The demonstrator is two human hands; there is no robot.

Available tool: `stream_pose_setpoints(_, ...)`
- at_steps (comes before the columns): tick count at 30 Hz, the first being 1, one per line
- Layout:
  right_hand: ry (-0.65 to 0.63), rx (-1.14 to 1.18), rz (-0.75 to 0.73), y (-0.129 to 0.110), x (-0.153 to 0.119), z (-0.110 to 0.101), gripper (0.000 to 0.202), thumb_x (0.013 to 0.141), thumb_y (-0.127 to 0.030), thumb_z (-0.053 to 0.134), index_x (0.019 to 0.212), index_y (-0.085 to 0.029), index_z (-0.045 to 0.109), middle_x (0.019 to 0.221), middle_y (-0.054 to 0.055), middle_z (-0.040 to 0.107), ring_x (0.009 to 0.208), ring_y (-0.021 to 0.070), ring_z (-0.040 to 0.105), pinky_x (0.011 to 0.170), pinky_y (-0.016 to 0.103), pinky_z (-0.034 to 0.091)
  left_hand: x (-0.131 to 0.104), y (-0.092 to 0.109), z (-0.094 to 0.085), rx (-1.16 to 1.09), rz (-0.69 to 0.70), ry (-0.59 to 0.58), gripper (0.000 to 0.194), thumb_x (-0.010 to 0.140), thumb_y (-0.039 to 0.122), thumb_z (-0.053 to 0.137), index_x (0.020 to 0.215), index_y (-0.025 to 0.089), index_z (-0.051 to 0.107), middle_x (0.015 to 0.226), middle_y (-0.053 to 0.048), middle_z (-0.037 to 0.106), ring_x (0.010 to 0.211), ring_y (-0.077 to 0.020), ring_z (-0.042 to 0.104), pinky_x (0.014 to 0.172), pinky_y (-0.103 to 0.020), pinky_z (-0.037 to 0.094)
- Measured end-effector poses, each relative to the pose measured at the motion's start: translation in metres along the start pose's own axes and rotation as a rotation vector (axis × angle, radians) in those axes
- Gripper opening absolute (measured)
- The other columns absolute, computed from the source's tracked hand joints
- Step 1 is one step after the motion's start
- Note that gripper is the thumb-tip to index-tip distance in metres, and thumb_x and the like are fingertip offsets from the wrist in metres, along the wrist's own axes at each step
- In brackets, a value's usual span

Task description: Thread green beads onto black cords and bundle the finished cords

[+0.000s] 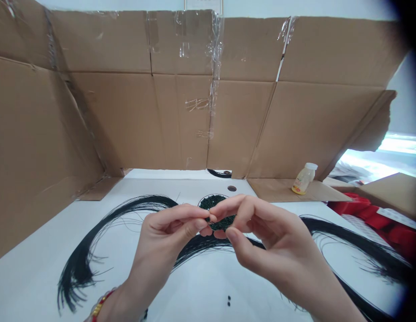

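My left hand (171, 237) is closed, thumb and forefinger pinching a small dark bead-like piece (208, 219). My right hand (268, 241) meets it from the other side; its forefinger tip touches or nearly touches that piece. The right thumb and a bent finger come together lower down, and whatever lies between them is too fine to make out. Just behind the fingertips stands a round clear dish full of dark green bead-like pieces (213, 201), partly covered by my hands. A bundle of thin black strands (201, 246) runs beneath both hands.
More black strands curve across the white table (194, 299) at left (83, 250) and right (355, 241). Two dark pieces (229, 300) lie near the front. Cardboard walls (181, 120) enclose the back and left. A small bottle (304, 179) and a box of red items (372, 214) stand right.
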State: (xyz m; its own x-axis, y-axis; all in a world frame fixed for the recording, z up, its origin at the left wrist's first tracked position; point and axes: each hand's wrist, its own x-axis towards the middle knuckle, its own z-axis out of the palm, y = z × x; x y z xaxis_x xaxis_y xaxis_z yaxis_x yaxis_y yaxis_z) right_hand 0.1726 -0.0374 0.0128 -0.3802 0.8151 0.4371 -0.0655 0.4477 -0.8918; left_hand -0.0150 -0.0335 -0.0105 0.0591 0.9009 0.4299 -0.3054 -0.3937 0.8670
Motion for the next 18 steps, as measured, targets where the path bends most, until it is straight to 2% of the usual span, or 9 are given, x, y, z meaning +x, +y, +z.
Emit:
stream_pose_setpoints(6,0.033,-0.113,-0.057,-0.0007,-0.0006,0.0002,0.020,0.091,-0.012,0.066,0.077,-0.022,0.055,0.108,-0.003,0.074,0.099,0.0124,0.070,0.087,0.022,0.058,-0.0026,-0.0002,-0.0012,0.145,0.100,0.004,0.009,0.087,0.027,0.081,0.087,0.035,0.085,0.082,0.006,0.080,0.073,-0.0067,0.072,0.072,-0.010,0.059)
stream_pose_setpoints(18,0.053,-0.142,-0.104,-0.0010,-0.0011,0.0015,0.018,0.092,-0.015,0.067,0.079,-0.023,0.058,0.104,-0.005,0.074,0.097,0.0094,0.070,0.089,0.018,0.057,-0.0025,0.0014,0.0017,0.047,0.014,0.043,0.009,0.084,0.025,0.084,0.087,0.033,0.085,0.082,0.006,0.083,0.071,-0.0072,0.077,0.071,-0.008,0.060)
